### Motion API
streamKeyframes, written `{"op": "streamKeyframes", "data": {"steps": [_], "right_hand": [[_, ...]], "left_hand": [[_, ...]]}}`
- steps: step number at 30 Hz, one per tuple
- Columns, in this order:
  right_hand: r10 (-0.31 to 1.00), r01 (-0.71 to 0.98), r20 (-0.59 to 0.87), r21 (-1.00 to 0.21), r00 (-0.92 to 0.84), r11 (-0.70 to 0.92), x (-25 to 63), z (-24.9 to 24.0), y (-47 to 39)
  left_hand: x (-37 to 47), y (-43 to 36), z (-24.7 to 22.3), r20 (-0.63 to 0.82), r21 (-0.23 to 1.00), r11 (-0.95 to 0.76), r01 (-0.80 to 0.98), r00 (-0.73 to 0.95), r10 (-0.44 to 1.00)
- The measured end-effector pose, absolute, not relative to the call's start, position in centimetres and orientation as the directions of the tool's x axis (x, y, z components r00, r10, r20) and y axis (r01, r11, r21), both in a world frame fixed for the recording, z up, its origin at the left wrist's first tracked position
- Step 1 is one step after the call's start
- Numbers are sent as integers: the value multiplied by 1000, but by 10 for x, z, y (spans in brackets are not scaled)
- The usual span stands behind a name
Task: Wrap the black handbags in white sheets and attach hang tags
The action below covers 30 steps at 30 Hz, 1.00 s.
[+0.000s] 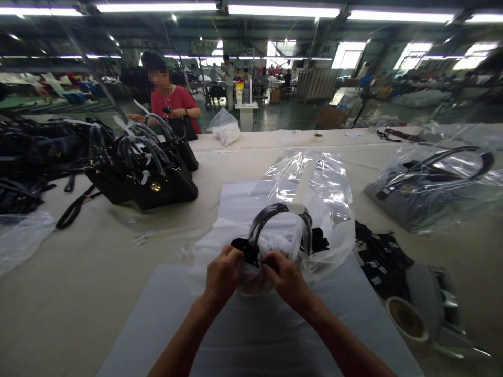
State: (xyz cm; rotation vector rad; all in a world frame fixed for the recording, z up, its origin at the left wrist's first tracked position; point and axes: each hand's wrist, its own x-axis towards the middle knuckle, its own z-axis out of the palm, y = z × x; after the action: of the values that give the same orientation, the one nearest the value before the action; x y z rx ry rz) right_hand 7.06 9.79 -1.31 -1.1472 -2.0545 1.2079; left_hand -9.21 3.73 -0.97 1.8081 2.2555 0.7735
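Observation:
A black handbag (244,250) stands before me on a pale sheet (283,324), its arched handles (271,209) wrapped in clear film. White translucent wrapping (334,246) surrounds its body, and white stuffing (277,243) shows at the opening. My left hand (223,272) pinches the black edge at the bag's left end. Close beside it, my right hand (286,277) is closed with bent fingers on the near rim. Exactly what lies between the right fingertips is too small to make out. Behind the handles spreads a clear plastic bag (334,175).
Several black handbags (165,183) stand at left. A plastic-wrapped handbag (416,188) lies at right, above black pouches (383,262) and a tape dispenser (426,298) with its roll (406,318). Small labels (181,253) lie on the table. Across it, a person in red (176,99) handles a bag.

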Motion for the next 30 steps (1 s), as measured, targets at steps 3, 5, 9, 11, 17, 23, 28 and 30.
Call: {"op": "streamKeyframes", "data": {"steps": [3,5,9,11,17,23,28,30], "right_hand": [[836,460,52,-816,-547,352,77,-19,93],[805,471,128,-754,-579,458,79,-26,91],[662,478,408,-468,-629,743,78,-43,84],[576,490,521,-309,-630,815,76,-47,81],[531,439,596,-309,-602,844,78,-50,79],[525,218,624,-502,-578,837,85,-80,95],[687,201,432,-743,-584,638,82,-89,91],[736,142,303,-869,-605,474,85,-82,87]], "left_hand": [[-90,24,-16,361,222,20,975,-102,927],[-85,18,-20,460,60,-96,994,58,886],[-76,12,-23,509,15,-213,977,176,843],[-73,13,-22,511,163,-214,963,103,854],[-57,13,-30,447,464,-210,861,-23,894],[-46,20,-63,622,90,-370,925,238,746],[-47,16,-58,400,619,-246,745,-30,916],[-47,11,-54,232,777,-113,619,-115,966]]}}
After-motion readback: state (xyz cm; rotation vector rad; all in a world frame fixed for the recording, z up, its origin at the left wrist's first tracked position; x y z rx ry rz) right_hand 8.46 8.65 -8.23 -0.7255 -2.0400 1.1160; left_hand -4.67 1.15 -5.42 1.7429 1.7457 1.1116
